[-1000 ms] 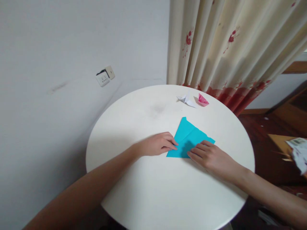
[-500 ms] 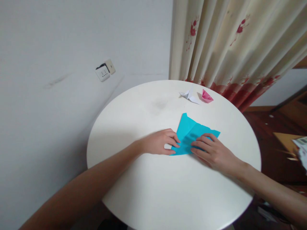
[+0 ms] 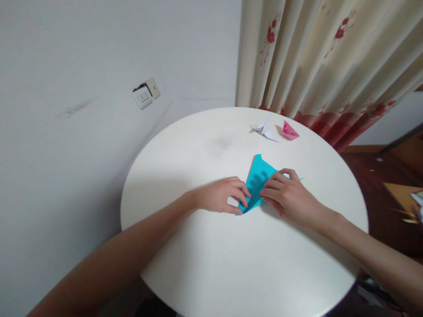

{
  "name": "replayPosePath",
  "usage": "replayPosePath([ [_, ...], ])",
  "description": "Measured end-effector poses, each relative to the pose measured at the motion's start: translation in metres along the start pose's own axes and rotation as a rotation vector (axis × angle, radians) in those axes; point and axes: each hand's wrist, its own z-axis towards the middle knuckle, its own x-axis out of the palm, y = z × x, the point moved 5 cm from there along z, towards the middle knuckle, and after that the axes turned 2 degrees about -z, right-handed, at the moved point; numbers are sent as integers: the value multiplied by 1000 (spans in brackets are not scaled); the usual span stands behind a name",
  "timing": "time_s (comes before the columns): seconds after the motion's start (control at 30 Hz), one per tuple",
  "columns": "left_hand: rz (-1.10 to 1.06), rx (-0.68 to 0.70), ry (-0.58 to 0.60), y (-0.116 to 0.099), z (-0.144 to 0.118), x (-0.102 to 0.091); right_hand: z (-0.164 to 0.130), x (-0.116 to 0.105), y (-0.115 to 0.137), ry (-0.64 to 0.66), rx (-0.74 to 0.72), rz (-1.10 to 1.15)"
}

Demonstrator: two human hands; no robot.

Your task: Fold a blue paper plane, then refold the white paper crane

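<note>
A sheet of blue origami paper lies on the round white table, its right part lifted and bent over towards the left. My left hand is closed at the paper's lower left corner, thumb and fingers pinching the edge there. On the other side, my right hand grips the raised part between thumb and fingers. That hand hides much of the paper's right side; only a thin tip shows beyond the knuckles.
Near the table's far edge stand a white folded paper crane and a pink folded paper boat. Behind them hangs a cream and red curtain. A wall socket is on the wall at left.
My right hand has raised the right part of the blue paper and bent it leftward; before, it lay flatter. My left hand stays at the corner. The view has shifted slightly.
</note>
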Motion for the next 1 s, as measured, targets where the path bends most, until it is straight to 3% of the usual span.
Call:
replayPosePath([
  [0.43, -46, -15, 56, -1, -3, -2, 16, 17, -11, 100, 142, 40],
  [1.0, -54, -4, 48, -4, 3, 0, 8, 24, -14, 61, 192, 34],
])
